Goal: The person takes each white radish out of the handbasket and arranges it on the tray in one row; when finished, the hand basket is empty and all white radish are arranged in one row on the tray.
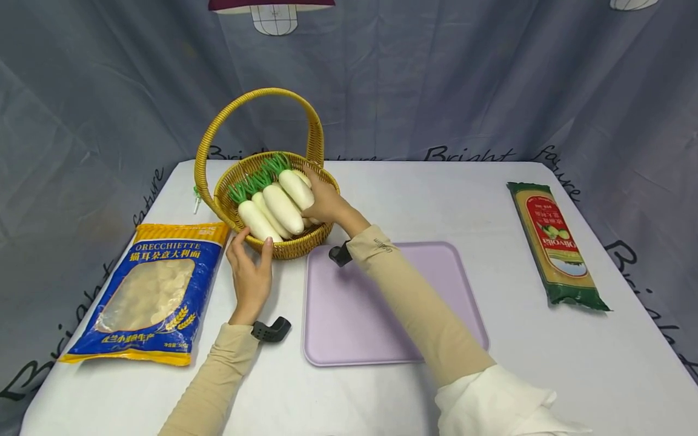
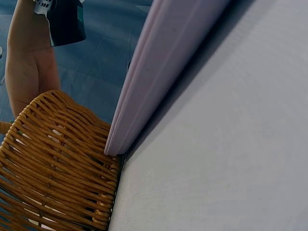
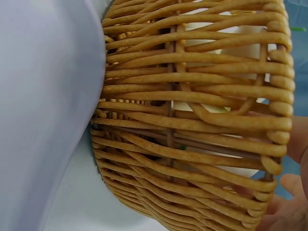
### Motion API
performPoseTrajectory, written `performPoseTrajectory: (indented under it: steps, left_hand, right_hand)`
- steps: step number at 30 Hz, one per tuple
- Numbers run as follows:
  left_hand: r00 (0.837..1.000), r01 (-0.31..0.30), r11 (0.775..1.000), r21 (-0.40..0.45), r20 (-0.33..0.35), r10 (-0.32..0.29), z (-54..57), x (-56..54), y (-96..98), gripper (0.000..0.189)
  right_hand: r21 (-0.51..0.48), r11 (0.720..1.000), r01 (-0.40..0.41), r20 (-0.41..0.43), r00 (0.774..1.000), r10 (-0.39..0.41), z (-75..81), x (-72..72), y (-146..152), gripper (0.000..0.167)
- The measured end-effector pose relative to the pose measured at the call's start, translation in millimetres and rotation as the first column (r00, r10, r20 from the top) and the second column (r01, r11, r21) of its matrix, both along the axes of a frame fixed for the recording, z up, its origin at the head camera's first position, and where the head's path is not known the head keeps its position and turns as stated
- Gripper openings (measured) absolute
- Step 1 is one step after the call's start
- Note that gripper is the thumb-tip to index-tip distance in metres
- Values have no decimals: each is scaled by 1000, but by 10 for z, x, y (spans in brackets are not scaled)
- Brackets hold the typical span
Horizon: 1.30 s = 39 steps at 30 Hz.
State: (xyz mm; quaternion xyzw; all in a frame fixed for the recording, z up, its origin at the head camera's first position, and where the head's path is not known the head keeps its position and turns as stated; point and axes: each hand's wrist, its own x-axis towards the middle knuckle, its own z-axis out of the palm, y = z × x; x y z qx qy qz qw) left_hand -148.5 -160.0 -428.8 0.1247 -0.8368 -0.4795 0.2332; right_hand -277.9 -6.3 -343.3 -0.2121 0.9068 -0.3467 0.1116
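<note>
Several white radishes point(image 1: 283, 209) lie inside a round woven basket point(image 1: 305, 245), which stands at the far left part of the white counter point(image 1: 469, 206). Their long axes run slantwise and almost parallel to each other: the green tops point(image 1: 262, 177) point to the far left, and the rounded white ends point to the near right. The basket's handle point(image 1: 262, 92) stands upright in an arch above them.

The right hand point(image 1: 324, 197) reaches over the right rim, with thumb and fingers at the rightmost radish. Its grip is partly spread, but the ends of some fingers are hidden, so I cannot tell whether it has firm hold of a radish. The left hand point(image 1: 251, 272) is at the near left rim; its grip is wide, thumb and fingers well apart, with the fingertips at the rim and nothing lifted.

A lilac tray point(image 1: 354, 321) lies flat just beside the basket, under the right forearm. To the left of the basket is a blue and yellow ORECCHIETTE bag point(image 1: 147, 290). A long green and gold packet point(image 1: 556, 242) lies well apart on the right side, its long axis slanting toward the near right.
</note>
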Motion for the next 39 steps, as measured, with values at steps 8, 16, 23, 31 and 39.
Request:
performPoseTrajectory:
  steps: [8, 16, 23, 31, 39]
  left_hand:
    - [1000, 4, 1000, -3, 1, -4, -6, 8, -10, 54]
    - [1000, 9, 1000, 0, 3, -9, 17, 9, -11, 54]
    - [1000, 6, 1000, 2, 15, -6, 7, -3, -11, 53]
    - [1000, 7, 1000, 0, 17, -7, -1, -8, -2, 54]
    - [1000, 12, 1000, 5, 10, -12, -2, -20, -10, 54]
  right_hand:
    - [-114, 993, -21, 51, 998, 27, -18, -40, 55, 95]
    - [-241, 970, 17, 157, 987, 22, 5, -82, 121, 76]
    - [-352, 934, 62, 242, 970, 27, -17, -101, 147, 71]
    - [-495, 857, 142, 338, 940, 39, -44, -105, 197, 70]
    - [-573, 797, 192, 420, 903, 84, -70, -159, 277, 58]
